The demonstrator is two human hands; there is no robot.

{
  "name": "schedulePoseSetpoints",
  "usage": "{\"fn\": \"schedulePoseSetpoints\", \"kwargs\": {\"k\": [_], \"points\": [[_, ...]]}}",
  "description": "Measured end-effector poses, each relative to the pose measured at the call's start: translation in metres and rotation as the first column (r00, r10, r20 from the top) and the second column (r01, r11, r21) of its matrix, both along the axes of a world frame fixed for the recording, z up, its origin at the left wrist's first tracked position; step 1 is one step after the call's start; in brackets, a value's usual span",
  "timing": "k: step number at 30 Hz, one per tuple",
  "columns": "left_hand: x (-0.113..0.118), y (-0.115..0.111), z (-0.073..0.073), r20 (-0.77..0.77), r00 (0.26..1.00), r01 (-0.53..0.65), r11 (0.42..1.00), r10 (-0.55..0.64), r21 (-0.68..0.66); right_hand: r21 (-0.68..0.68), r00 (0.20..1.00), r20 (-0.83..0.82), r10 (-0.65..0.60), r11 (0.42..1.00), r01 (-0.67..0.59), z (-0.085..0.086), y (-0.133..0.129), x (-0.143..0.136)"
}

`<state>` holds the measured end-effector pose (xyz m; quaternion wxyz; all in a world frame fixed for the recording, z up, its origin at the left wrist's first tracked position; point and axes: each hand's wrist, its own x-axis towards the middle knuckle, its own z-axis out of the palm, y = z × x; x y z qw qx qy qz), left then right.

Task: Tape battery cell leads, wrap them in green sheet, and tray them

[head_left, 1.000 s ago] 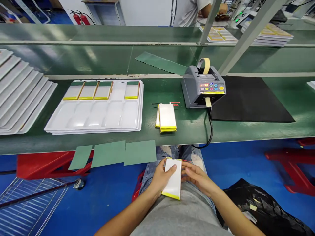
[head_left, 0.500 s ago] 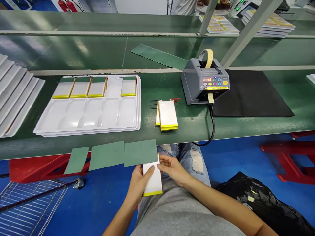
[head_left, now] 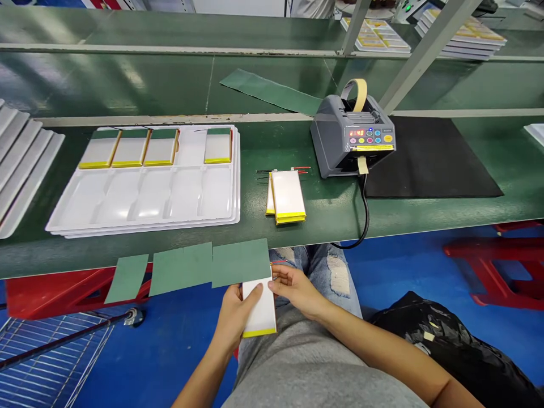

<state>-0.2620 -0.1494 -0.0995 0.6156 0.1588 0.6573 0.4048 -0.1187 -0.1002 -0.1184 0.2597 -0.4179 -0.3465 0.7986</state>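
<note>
So the person's got a white pack (head_left: 259, 310) with a yellow strip along its near end, held just off the near edge of the green bench (head_left: 331, 218), over their lap. The left hand (head_left: 234, 317) pinches it from the left, thumb flat on the white face and fingers tucked behind. The right hand (head_left: 295, 292) is on its far right edge, thumb and curled fingers pinching there, with a bit of red wire (head_left: 279, 261) poking out beyond. So the pack sits right between the two hands, its far end hidden by a green sheet (head_left: 241, 262) hanging off the bench edge, can't tell if it's stuck on. More packs (head_left: 289, 192) lie farther off on the bench, left of the tape dispenser (head_left: 352, 139)
</note>
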Motion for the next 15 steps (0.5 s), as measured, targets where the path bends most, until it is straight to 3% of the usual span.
{"fn": "schedulePoseSetpoints", "kwargs": {"k": [15], "points": [[0.0036,-0.0004,0.0040,0.043,0.997,-0.061,0.998,0.060,0.018,-0.001,0.999,0.034,-0.013,1.000,0.013,0.0083,0.0026,-0.0041]]}}
